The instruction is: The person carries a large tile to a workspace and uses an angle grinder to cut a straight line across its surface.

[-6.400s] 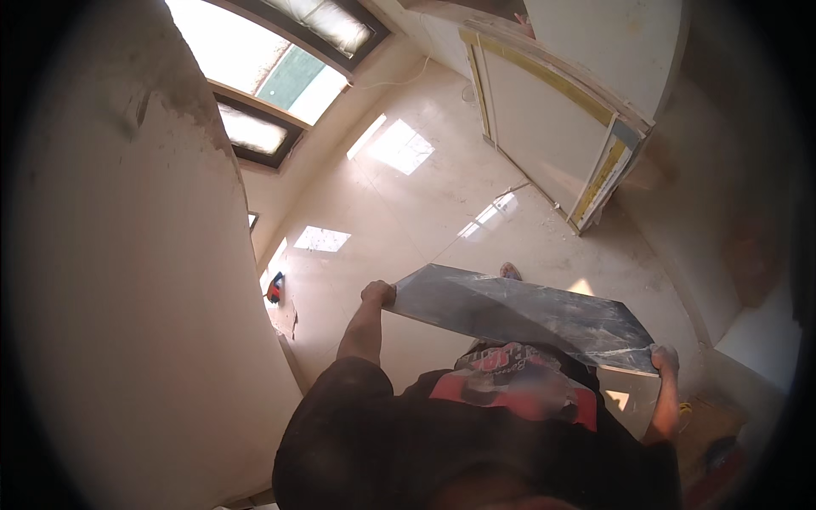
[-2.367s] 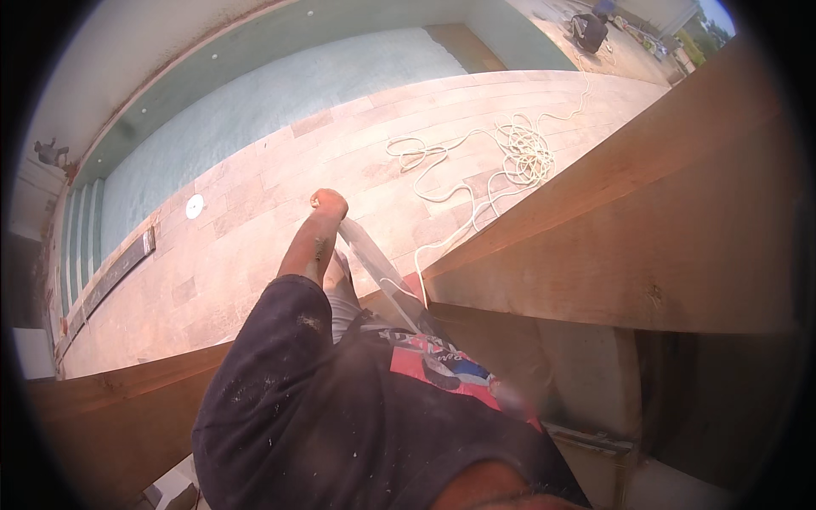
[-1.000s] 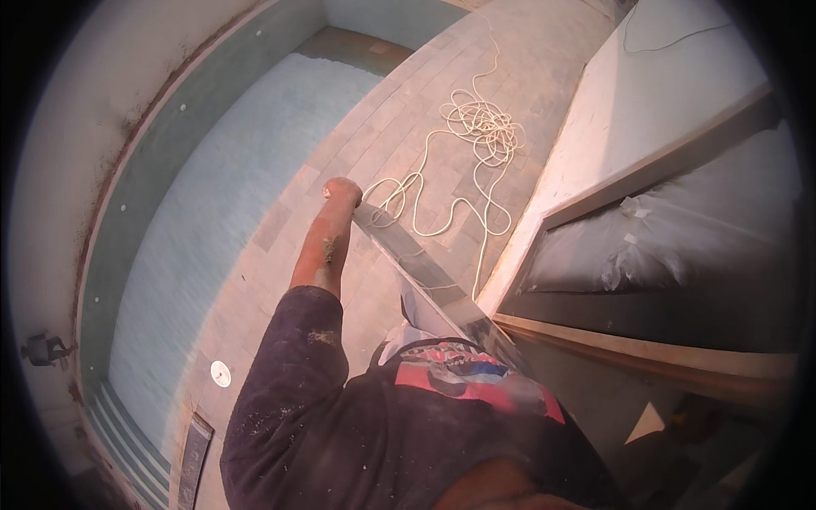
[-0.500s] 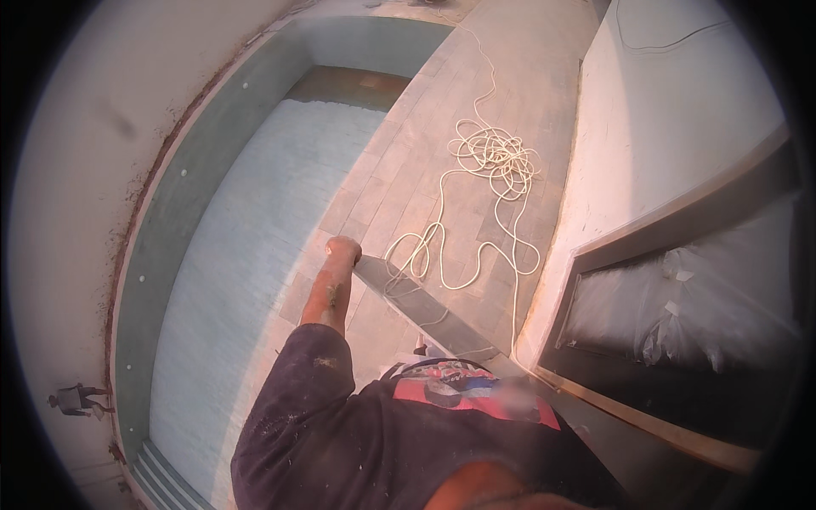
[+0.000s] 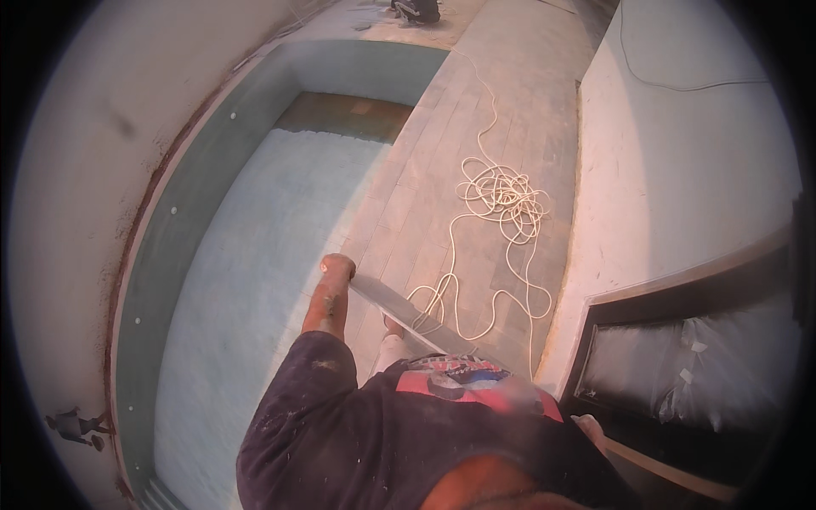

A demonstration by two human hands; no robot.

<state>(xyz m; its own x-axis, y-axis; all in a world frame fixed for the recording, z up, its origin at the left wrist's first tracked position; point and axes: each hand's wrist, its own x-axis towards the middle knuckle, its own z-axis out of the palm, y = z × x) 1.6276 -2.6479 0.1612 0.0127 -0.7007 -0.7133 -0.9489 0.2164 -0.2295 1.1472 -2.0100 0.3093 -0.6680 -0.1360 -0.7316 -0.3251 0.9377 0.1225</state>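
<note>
Grey slab juts out in front of a worker's dark, dust-flecked T-shirt above a tiled deck beside a pool. The left hand is closed around the slab's far end, its fingers mostly turned from view; the near end disappears behind the shirt front, so the full length cannot be made out. What appears to be part of the right hand shows low at the shirt's other side, but whether it is open, closed or gripping the slab cannot be told.

One foot is partly visible beyond the slab's edge. One pale rope lies on the deck in a single tangled heap, with loose loops trailing toward the slab. At least five small white round fittings dot the pool's side wall, and its steps are cut off in the dark lower rim.

Two other people are in view: one at lower left, small and indistinct, and one cropped by the upper edge. At right, crumpled clear plastic covers one dark-framed window, and one thin cable crosses the pale wall.
</note>
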